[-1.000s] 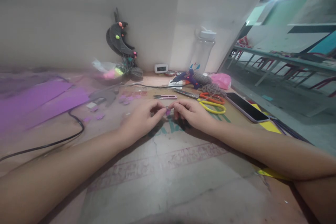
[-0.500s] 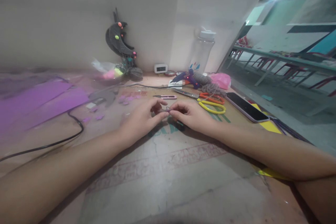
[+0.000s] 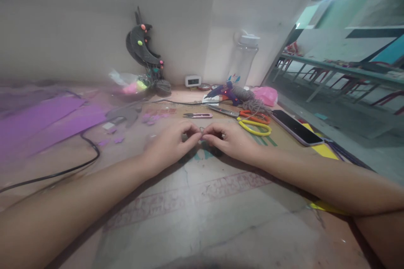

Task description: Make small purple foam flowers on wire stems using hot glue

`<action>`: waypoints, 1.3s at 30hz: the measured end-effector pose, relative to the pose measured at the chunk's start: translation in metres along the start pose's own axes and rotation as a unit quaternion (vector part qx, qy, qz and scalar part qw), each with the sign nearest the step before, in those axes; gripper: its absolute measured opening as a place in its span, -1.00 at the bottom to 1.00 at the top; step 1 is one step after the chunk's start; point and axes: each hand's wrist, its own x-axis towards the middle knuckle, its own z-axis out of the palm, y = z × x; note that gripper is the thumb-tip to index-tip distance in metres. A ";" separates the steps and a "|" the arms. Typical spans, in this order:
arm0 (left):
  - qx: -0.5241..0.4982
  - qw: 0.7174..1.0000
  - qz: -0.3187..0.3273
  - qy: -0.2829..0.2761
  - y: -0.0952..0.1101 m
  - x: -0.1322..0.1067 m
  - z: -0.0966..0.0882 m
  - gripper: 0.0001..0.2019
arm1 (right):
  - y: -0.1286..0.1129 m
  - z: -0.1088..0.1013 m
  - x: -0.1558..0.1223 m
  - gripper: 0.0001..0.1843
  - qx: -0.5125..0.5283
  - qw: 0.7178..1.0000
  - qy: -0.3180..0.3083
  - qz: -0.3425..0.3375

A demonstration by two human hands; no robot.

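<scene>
My left hand (image 3: 173,142) and my right hand (image 3: 232,139) meet over the middle of the table, thumbs and forefingers pinched with the tips almost touching. Between them shows a small thin loop (image 3: 202,129), dark and like cord or wire; most of it is hidden by the fingers, so its kind is unclear. Just beyond the fingertips lie pink thread snips (image 3: 198,115). Scissors with one orange and one yellow handle (image 3: 254,128) rest to the right of my right hand, their blades pointing left.
Purple foam sheets (image 3: 47,119) and small purple stars (image 3: 118,140) lie at left, near a black cable (image 3: 94,149). Behind stand a dark crescent ornament (image 3: 142,46), a small clock (image 3: 192,81), a bottle (image 3: 243,61), a glue gun (image 3: 225,92) and grey yarn (image 3: 244,96). A phone (image 3: 296,127) lies right.
The fingertips have shifted slightly, and less of the small piece between them shows, with a thin loop now standing above the pinch. The thread snips and other things stay put.
</scene>
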 end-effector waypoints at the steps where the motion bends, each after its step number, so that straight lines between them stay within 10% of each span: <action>1: 0.001 1.000 0.002 -0.001 0.000 0.000 0.000 -0.81 | 0.000 0.000 0.000 -0.87 0.002 1.000 0.001 -0.002; 39: 0.017 0.999 0.030 0.012 0.000 -0.003 0.002 -0.80 | 0.000 -0.002 0.001 -0.81 0.011 1.000 0.009 0.020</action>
